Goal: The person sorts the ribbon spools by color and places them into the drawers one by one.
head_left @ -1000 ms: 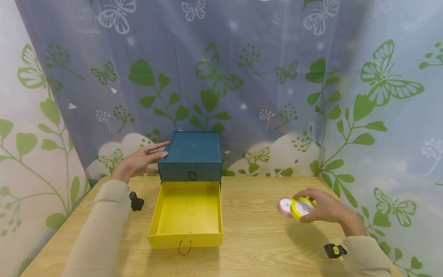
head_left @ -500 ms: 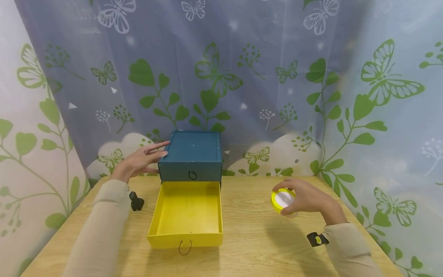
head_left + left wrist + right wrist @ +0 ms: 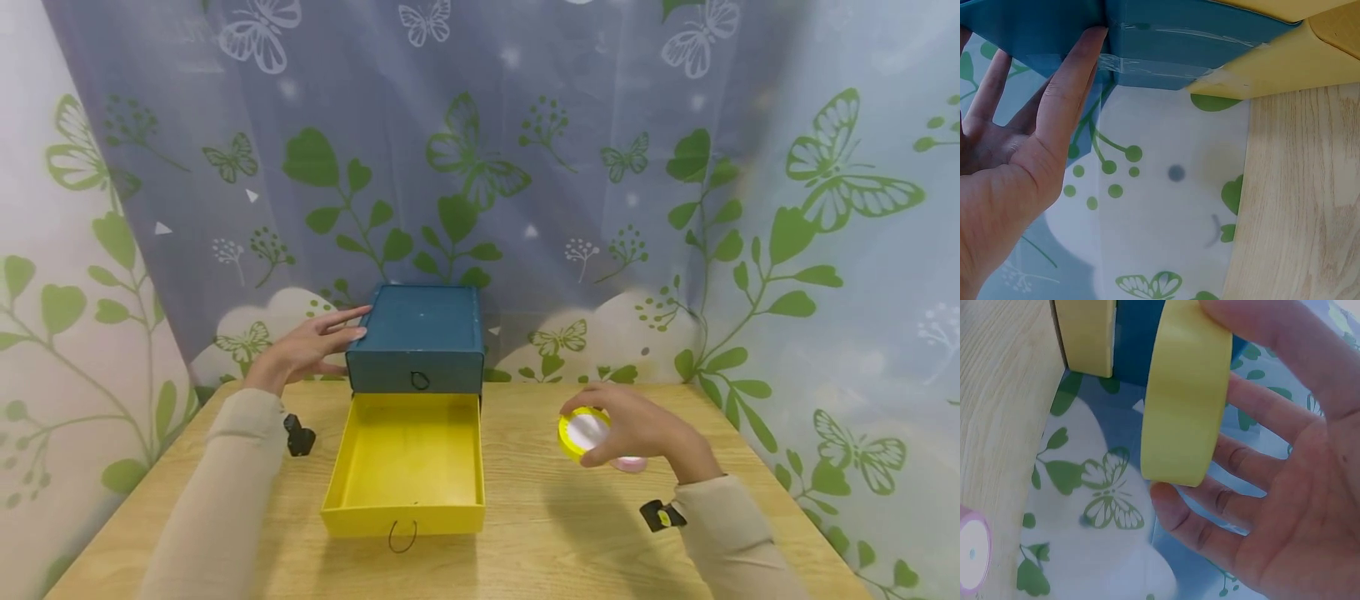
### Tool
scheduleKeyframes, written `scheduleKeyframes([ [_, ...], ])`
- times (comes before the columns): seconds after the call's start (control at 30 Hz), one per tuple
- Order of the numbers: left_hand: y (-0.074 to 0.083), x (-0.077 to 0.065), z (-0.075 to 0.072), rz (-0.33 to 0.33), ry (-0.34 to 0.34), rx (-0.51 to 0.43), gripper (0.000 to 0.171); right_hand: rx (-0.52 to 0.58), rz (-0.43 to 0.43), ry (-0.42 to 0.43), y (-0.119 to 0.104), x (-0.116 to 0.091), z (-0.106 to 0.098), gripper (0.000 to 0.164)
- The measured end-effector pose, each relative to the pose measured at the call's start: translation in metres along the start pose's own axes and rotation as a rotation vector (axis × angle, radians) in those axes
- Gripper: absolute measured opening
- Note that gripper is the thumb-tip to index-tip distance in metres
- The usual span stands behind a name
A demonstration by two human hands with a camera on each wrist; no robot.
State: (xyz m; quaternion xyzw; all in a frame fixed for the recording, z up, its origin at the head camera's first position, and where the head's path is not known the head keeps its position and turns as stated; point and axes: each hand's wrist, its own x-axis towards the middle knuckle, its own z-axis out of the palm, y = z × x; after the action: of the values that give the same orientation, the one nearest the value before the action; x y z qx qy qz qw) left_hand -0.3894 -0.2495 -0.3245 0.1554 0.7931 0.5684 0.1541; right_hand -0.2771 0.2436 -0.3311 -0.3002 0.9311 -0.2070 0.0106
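Pinched between the thumb and fingers of my right hand (image 3: pixel 637 423) is a spool of yellow ribbon (image 3: pixel 585 431), held tilted above the table with its white face showing. In the right wrist view the yellow ribbon (image 3: pixel 1188 394) appears edge-on between thumb and fingertips. A spool of pink ribbon (image 3: pixel 630 464) lies on the table, partly hidden behind the right hand. My left hand (image 3: pixel 303 348) rests its extended fingers against the left side and top edge of a blue drawer box (image 3: pixel 423 321). Below the blue front, a yellow drawer (image 3: pixel 405 522) stands pulled out, with nothing inside.
The wooden table (image 3: pixel 532 533) carries all of this. Thin dark cord loops serve as pulls on both drawer fronts. A patterned curtain (image 3: pixel 555 250) hangs right behind the box and at both sides. A black wrist camera (image 3: pixel 662 517) sits at each wrist.
My right hand has moved left with the yellow spool, past the pink spool, toward the open drawer. The left hand, box and drawer have stayed in place.
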Motion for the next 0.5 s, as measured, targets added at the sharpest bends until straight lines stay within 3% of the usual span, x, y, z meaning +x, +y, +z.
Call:
scheduleKeyframes([
  [0.3, -0.0014, 0.0033, 0.0024, -0.011, 0.002, -0.003, 0.074, -0.001, -0.064, 0.006, -0.0043, 0.0007, 0.0067, 0.058],
  [0.5, -0.002, 0.002, -0.0013, -0.004, 0.013, -0.003, 0.074, -0.005, -0.061, 0.002, -0.0102, 0.0071, 0.0092, 0.058],
])
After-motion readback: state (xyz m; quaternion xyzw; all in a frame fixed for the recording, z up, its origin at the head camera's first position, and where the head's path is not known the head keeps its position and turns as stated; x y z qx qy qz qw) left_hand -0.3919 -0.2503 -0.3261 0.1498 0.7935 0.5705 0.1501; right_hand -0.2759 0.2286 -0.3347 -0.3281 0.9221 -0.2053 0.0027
